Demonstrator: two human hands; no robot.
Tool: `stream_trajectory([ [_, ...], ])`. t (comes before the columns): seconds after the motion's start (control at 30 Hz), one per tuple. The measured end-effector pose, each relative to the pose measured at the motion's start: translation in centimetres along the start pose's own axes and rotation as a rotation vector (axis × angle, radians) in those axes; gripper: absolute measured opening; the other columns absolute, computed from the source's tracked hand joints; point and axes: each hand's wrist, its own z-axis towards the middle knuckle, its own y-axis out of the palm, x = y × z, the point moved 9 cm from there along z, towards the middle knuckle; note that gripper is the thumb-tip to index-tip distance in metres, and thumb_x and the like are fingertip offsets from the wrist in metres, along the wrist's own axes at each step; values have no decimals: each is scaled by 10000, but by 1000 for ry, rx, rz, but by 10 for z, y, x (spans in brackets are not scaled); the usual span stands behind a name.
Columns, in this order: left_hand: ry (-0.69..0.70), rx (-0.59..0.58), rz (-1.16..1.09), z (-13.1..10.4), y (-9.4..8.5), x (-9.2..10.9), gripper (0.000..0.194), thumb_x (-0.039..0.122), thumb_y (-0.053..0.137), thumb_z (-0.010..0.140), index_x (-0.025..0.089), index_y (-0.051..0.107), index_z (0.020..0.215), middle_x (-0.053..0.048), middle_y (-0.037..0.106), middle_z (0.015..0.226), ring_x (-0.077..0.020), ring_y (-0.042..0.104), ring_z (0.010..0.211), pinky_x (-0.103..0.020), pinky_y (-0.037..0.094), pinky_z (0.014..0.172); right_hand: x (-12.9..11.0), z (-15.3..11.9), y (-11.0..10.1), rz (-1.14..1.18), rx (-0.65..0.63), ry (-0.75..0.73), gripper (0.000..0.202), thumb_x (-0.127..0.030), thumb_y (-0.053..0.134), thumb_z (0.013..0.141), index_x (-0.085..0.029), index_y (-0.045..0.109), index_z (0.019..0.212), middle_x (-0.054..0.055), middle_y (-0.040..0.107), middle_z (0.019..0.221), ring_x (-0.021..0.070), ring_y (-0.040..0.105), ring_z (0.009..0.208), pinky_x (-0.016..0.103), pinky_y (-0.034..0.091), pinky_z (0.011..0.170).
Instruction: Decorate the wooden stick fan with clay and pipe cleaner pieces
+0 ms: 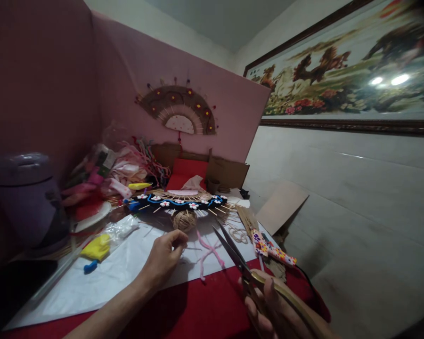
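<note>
My right hand (pixel 268 306) grips a pair of scissors (pixel 238 256) by its gold-coloured handles. The dark blades stand slightly apart, pointing up and away from me. Thumb and fingertips are drawn together on my left hand (pixel 166 252); what they pinch, if anything, I cannot make out. Just beyond it sits a ball of brown twine (pixel 183 220). Pink fuzzy strips (pixel 212 252) lie crossed on white paper (pixel 127 273) between my hands. Behind the twine is a fan-shaped craft (pixel 183 202) with thin sticks, a black band, a blue wavy line and white flowers.
A purple container (pixel 30 202) stands at left, near a yellow packet (pixel 96 248). Several fuzzy stems (pixel 151 162) and bags are heaped behind. At right lie a flower-patterned tool (pixel 272 249) and a leaning board (pixel 282 207). Another fan (pixel 180 106) hangs on the pink panel.
</note>
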Motion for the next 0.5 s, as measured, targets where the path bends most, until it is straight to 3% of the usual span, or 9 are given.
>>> stream_trajectory([
  [0.1,68,-15,62,1,5,7,111,160,583,657,213,681,659,-15,636,615,-162,543,593,-235,382,567,13,-4,-11,79,43,30,608,-721,556,653,-192,570,953,15,566,749,78,518,554,186,383,486],
  [0.2,147,-116,223,1,22,19,134,151,558,690,212,676,673,-27,645,638,-172,552,611,-252,373,590,23,-5,-23,140,90,12,627,-705,613,611,-179,576,950,16,574,757,64,494,545,169,376,481],
  [0.4,428,-471,720,-12,94,44,284,54,466,722,206,649,877,-66,652,900,-211,596,832,-292,411,676,15,-10,-19,184,66,33,562,-694,643,589,-171,580,785,-14,515,596,54,455,484,159,380,468],
  [0.5,584,-577,848,-19,131,51,296,51,433,766,195,626,938,-80,629,930,-213,580,845,-307,432,681,5,-9,-18,226,64,22,588,-688,668,559,-196,571,866,-17,529,637,54,453,468,167,384,458],
])
